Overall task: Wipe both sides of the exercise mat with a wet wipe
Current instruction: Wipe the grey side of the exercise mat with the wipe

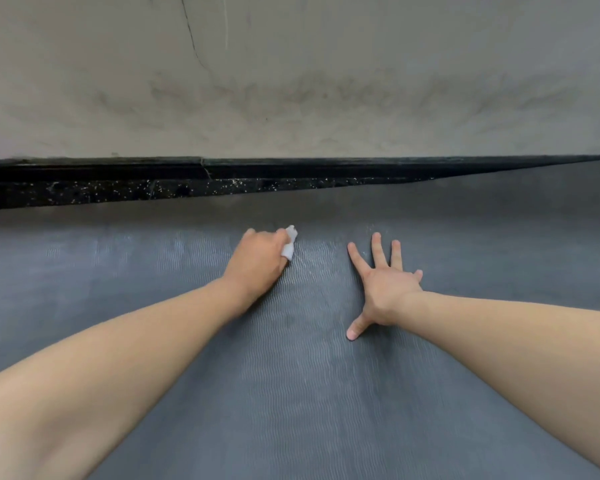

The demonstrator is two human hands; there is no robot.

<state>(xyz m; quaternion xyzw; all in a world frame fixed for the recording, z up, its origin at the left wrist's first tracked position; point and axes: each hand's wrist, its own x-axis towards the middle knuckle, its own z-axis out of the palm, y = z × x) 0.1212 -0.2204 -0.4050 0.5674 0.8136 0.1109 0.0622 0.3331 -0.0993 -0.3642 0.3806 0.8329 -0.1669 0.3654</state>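
A dark grey ribbed exercise mat (291,393) lies flat and fills the lower half of the view. My left hand (257,261) is closed around a crumpled white wet wipe (289,241) and presses it onto the mat near its far edge. A wet sheen shows on the mat beside the wipe. To the right, my right hand (381,289) rests flat on the mat with fingers spread and holds nothing.
Beyond the mat's far edge runs a strip of black speckled floor (118,192) and a black skirting board (291,166). Above it stands a stained pale wall (291,81) with a thin crack at the upper left.
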